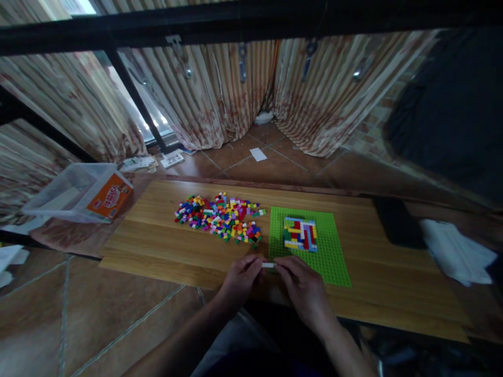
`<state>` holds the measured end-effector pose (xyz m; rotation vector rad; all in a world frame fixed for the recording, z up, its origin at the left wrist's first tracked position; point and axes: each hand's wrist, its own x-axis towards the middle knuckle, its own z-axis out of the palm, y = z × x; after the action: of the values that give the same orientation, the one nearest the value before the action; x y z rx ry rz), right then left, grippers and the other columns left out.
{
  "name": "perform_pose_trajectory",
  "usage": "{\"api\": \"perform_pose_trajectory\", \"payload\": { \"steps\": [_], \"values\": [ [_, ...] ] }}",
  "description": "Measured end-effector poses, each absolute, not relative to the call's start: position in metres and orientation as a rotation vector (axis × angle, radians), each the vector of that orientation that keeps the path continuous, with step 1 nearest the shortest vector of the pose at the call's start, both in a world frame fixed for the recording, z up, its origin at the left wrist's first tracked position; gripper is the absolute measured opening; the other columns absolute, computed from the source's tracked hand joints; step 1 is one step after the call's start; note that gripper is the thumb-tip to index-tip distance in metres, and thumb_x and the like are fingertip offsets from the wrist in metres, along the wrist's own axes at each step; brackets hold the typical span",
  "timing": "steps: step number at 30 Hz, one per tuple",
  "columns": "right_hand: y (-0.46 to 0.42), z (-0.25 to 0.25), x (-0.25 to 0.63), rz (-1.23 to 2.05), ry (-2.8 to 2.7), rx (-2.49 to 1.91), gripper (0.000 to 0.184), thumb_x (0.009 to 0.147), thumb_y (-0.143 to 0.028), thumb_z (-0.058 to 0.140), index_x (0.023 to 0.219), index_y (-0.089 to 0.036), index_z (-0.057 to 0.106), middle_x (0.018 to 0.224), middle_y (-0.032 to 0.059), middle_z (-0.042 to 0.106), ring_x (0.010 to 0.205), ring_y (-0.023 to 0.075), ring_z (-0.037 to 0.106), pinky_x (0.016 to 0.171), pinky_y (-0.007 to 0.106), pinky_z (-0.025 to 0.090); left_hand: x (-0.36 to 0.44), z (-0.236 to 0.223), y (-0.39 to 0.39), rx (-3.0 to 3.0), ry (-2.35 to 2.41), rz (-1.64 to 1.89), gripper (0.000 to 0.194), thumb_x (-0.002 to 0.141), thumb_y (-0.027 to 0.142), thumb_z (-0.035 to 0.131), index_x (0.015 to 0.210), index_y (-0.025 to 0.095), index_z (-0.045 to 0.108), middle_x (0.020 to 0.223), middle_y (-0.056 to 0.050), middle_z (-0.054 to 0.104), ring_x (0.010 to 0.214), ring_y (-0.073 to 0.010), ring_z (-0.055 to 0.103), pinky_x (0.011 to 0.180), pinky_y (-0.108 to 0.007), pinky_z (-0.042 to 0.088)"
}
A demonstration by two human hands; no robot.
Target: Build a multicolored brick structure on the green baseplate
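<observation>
Between my two hands, near the table's front edge, is a small white toy brick (268, 265). My left hand (244, 273) pinches its left end and my right hand (301, 283) pinches its right end; the fingertips cover both ends. Just beyond my right hand lies a green studded baseplate (334, 251). On it sits a rectangular block of red, yellow, blue, white and green bricks (301, 234), fitted side by side. Left of the baseplate, a loose heap of many-coloured bricks (223, 217) spreads over the wooden table (157, 246).
A clear plastic box (74, 193) with an orange label stands beyond the table's left end. Toward the right end are a dark flat object (398, 222) and a white cloth or bag (458, 251). A black metal bar (251, 26) crosses above, before striped curtains (220, 94).
</observation>
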<state>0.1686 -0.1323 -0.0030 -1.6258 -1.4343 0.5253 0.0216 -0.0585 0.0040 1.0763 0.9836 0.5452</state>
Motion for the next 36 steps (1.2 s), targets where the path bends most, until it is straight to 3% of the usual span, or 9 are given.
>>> {"api": "perform_pose_trajectory", "payload": {
  "steps": [5,15,26,36],
  "values": [
    [-0.150,-0.007,0.186,0.441,-1.310,-1.755,0.021,0.093,-0.034,0.053,0.098,-0.023,0.070,0.095,0.0049,0.072,0.086,0.0184,0.069,0.077,0.031,0.056,0.041,0.001,-0.062,1.214,0.950,0.500,0.023,0.078,0.034,0.061,0.089,0.015,0.068,0.065,0.001,0.057,0.057,-0.0108,0.049,0.056,-0.023,0.038],
    [-0.157,-0.015,0.202,0.332,-1.257,-1.817,0.021,0.093,-0.036,0.053,0.098,-0.024,0.070,0.094,0.0053,0.072,0.087,0.0201,0.069,0.079,0.035,0.056,0.063,-0.003,-0.055,1.468,0.973,0.605,0.018,0.081,0.024,0.061,0.095,0.020,0.071,0.090,-0.005,0.070,0.081,-0.0175,0.063,0.073,-0.026,0.047],
    [-0.121,0.001,0.229,0.085,-1.334,-1.827,0.021,0.090,-0.037,0.056,0.092,-0.027,0.074,0.111,0.0069,0.061,0.105,0.0232,0.058,0.091,0.042,0.050,0.064,-0.010,-0.048,1.676,1.005,0.648,0.032,0.084,0.020,0.056,0.115,0.020,0.065,0.097,-0.006,0.065,0.079,-0.0159,0.059,0.067,-0.025,0.045],
    [-0.103,-0.010,0.236,0.136,-1.354,-1.897,0.020,0.088,-0.037,0.058,0.086,-0.026,0.075,0.118,0.0088,0.057,0.114,0.0282,0.051,0.095,0.048,0.047,0.071,-0.006,-0.045,1.857,0.981,0.518,0.046,0.082,0.024,0.058,0.128,0.021,0.058,0.095,-0.007,0.065,0.083,-0.0209,0.058,0.082,-0.033,0.044]
  ]
}}
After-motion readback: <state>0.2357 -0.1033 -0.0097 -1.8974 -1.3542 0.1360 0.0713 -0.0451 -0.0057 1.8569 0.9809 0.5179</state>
